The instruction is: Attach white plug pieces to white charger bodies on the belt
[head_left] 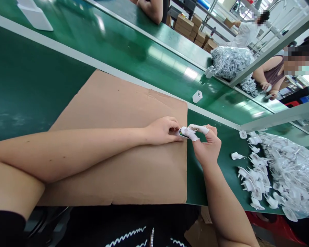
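My left hand is closed around a small white charger housing above the right edge of a cardboard sheet. The housing's open end faces right, and something dark and greenish shows inside. My right hand, with white covers on thumb and index finger, pinches a white plug piece at that open end. Fingers partly hide the plug piece, so I cannot tell whether it sits inside the housing. Loose white plug pieces lie in a heap to the right of my right hand.
A clear plastic bag full of white plug pieces lies at the right. One white charger housing stands on the green belt beyond a pale rail. Across it are another bag and a co-worker's hands.
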Demonstrator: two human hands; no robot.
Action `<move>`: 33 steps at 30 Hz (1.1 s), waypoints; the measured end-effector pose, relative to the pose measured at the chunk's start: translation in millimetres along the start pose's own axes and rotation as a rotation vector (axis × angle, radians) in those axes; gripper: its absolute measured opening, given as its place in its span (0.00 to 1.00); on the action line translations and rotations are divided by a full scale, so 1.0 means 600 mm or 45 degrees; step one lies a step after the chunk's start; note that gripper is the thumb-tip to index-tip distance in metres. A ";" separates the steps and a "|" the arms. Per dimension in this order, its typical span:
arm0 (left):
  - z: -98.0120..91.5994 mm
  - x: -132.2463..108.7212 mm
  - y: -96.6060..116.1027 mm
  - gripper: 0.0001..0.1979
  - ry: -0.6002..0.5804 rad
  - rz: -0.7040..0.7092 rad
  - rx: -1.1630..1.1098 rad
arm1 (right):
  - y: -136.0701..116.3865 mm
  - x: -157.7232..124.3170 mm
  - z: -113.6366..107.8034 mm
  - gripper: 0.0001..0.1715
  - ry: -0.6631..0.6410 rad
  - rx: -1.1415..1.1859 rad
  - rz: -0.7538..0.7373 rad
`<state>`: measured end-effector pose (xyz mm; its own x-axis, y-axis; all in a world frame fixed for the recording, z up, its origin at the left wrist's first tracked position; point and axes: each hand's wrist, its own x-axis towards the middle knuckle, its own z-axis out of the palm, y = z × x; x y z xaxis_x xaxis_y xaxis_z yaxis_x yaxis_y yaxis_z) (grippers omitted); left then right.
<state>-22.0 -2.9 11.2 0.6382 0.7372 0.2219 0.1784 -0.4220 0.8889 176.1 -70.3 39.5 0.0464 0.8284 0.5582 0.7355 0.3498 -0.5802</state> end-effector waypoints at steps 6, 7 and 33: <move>-0.001 -0.001 0.000 0.14 0.001 -0.013 -0.020 | 0.002 0.003 -0.004 0.09 -0.070 -0.118 -0.052; -0.001 -0.002 0.000 0.14 -0.001 -0.013 -0.018 | 0.001 0.004 -0.005 0.09 -0.091 -0.157 -0.063; -0.168 0.142 -0.076 0.11 0.760 -0.500 0.452 | 0.197 0.038 -0.226 0.48 -0.150 -0.986 1.323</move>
<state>-51.2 132.5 30.0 -0.0123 0.9826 0.1853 0.5989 -0.1412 0.7883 355.6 -69.4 64.1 0.7963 0.6045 -0.0212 0.5899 -0.7839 -0.1939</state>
